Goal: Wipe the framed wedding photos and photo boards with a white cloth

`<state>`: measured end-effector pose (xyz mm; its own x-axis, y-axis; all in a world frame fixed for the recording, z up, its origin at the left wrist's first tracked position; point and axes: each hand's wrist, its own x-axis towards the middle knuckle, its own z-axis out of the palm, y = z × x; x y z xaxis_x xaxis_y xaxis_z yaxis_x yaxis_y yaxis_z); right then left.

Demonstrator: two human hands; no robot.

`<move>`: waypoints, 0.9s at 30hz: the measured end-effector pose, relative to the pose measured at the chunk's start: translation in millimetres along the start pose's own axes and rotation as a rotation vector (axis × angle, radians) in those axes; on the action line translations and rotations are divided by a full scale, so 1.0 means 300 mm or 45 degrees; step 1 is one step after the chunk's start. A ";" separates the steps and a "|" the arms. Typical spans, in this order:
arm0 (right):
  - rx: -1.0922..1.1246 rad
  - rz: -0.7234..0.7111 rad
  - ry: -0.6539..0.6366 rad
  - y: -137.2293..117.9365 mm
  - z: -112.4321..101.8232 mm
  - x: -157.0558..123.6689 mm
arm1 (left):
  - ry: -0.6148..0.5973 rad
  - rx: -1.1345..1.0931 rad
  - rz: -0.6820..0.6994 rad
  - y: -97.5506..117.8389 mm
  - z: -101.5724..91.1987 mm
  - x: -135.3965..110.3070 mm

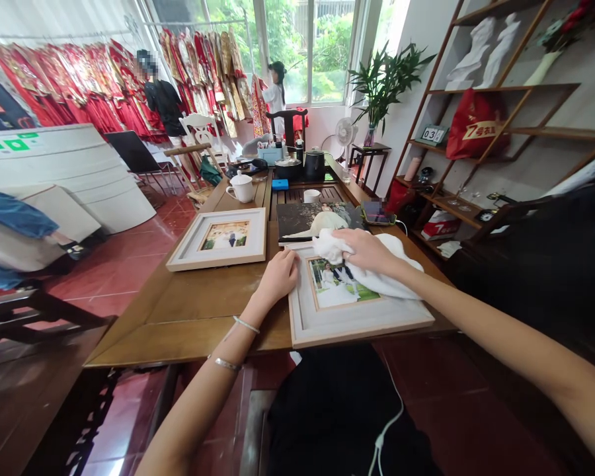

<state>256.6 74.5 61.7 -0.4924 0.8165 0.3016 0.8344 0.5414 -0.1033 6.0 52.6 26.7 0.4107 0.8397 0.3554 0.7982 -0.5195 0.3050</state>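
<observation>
A white-framed wedding photo (350,314) lies flat near the front edge of the wooden table (188,317). My left hand (279,276) rests on the frame's left edge, fingers curled down against it. My right hand (364,250) presses a white cloth (387,274) onto the glass at the frame's upper part, fingers closed on the cloth. A second white-framed photo (221,238) lies to the left, untouched. A dark photo print (315,218) lies just behind the near frame.
Farther back on the table stand a white cup (241,188), a small white cup (311,196), a tea tray with a dark kettle (315,164) and a phone (377,213). Shelving (476,132) rises on the right. Two people stand by red garments at the back.
</observation>
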 end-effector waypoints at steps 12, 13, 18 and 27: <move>0.169 -0.235 -0.310 -0.236 -0.008 0.025 | 0.021 -0.156 -0.150 0.001 -0.015 0.016; 0.195 -0.258 -0.318 -0.245 -0.013 0.010 | 0.030 -0.184 -0.143 0.000 -0.015 0.017; 0.381 -0.456 -0.381 -0.259 -0.042 -0.067 | 0.031 -0.210 -0.111 -0.002 -0.013 0.020; 0.680 -0.662 -0.564 -0.284 -0.161 -0.196 | 0.021 -0.048 -0.024 -0.007 0.006 0.004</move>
<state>226.5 -29.4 98.4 -0.9230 0.3818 0.0484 0.3031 0.7987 -0.5198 5.5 55.0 24.8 0.3884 0.8466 0.3638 0.7885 -0.5097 0.3442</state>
